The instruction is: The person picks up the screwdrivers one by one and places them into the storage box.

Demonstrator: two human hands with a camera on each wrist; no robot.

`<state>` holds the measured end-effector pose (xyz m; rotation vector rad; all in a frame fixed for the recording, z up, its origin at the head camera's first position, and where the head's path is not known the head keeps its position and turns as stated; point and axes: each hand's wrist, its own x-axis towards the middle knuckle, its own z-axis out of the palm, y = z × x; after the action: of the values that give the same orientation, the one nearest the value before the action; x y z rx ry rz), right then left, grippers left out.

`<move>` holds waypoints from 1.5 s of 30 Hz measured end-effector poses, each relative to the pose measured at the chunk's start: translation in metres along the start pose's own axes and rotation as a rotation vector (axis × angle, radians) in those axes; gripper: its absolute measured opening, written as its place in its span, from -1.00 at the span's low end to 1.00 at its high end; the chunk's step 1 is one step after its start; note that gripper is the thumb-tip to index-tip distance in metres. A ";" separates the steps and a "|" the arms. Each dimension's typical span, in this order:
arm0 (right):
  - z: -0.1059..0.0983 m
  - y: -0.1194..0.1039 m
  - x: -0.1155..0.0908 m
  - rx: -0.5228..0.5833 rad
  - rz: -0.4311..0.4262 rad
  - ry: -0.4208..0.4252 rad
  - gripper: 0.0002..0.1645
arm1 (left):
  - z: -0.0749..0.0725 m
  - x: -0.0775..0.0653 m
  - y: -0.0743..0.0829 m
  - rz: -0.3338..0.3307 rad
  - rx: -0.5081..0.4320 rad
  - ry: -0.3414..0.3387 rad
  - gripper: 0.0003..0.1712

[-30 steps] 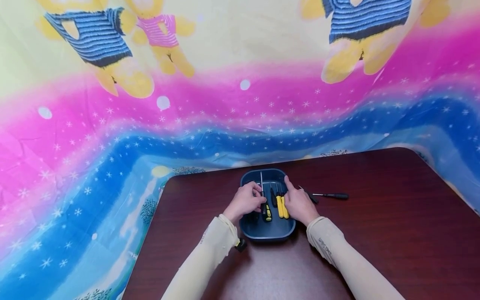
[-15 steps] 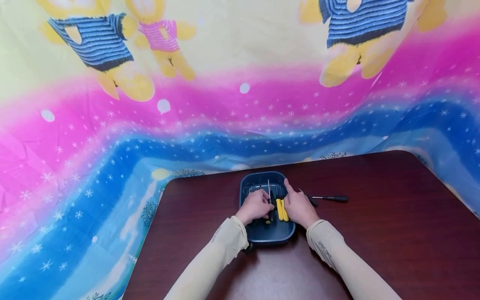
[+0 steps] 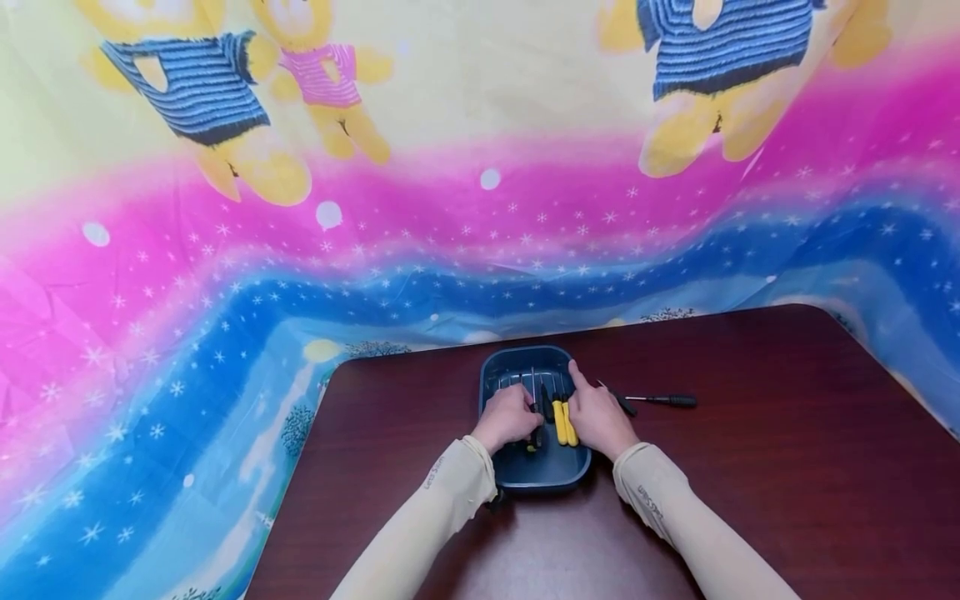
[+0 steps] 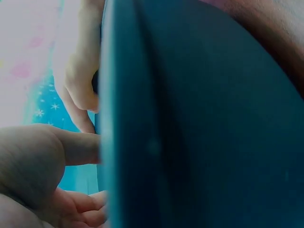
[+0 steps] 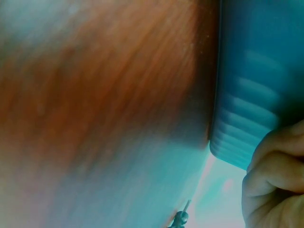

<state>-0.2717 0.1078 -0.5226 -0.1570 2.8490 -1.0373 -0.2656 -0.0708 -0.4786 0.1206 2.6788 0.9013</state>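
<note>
In the head view my left hand (image 3: 510, 418) is inside a dark blue tray (image 3: 534, 482), its fingers pinching a screwdriver (image 3: 534, 382) whose metal shaft points away from me. The screwdriver's dark handle is partly hidden by the fingers. My right hand (image 3: 602, 414) grips the tray's right rim, thumb extended along it; the right wrist view shows its curled fingers (image 5: 273, 175) against the tray's side. Between the hands lie two yellow handles (image 3: 567, 423) side by side. The left wrist view is mostly filled by the tray's wall (image 4: 213, 118), which hides the left fingertips.
Right of the tray, a black-handled screwdriver (image 3: 678, 401) lies on the dark brown table (image 3: 787, 433). Another dark handle (image 3: 627, 405) lies beside the right hand, partly covered. Several thin shafts show inside the tray. A printed cloth (image 3: 420, 208) hangs behind the table.
My left hand has moved right and a little lower in the tray with the screwdriver, then slightly back left. The right hand has stayed on the rim.
</note>
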 end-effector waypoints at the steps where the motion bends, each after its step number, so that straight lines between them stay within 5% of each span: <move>1: 0.000 0.000 0.000 0.002 0.001 0.001 -0.19 | 0.000 0.000 0.000 -0.003 0.012 0.003 -0.76; 12: 0.000 0.000 -0.001 0.006 0.005 -0.002 -0.19 | 0.001 0.004 -0.001 -0.005 0.057 0.011 -0.82; 18: 0.001 0.000 0.000 0.005 0.012 -0.001 -0.19 | 0.001 0.006 -0.004 0.012 0.073 0.003 -0.54; 30: 0.002 0.000 0.000 0.012 0.005 0.001 -0.19 | 0.001 0.005 -0.008 0.019 0.074 0.031 -0.87; 45: 0.001 -0.003 -0.002 0.004 0.012 0.007 -0.20 | -0.015 -0.008 -0.010 0.095 0.069 0.122 -0.72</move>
<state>-0.2696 0.1051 -0.5213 -0.1367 2.8503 -1.0435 -0.2625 -0.0891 -0.4716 0.2161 2.8394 0.8703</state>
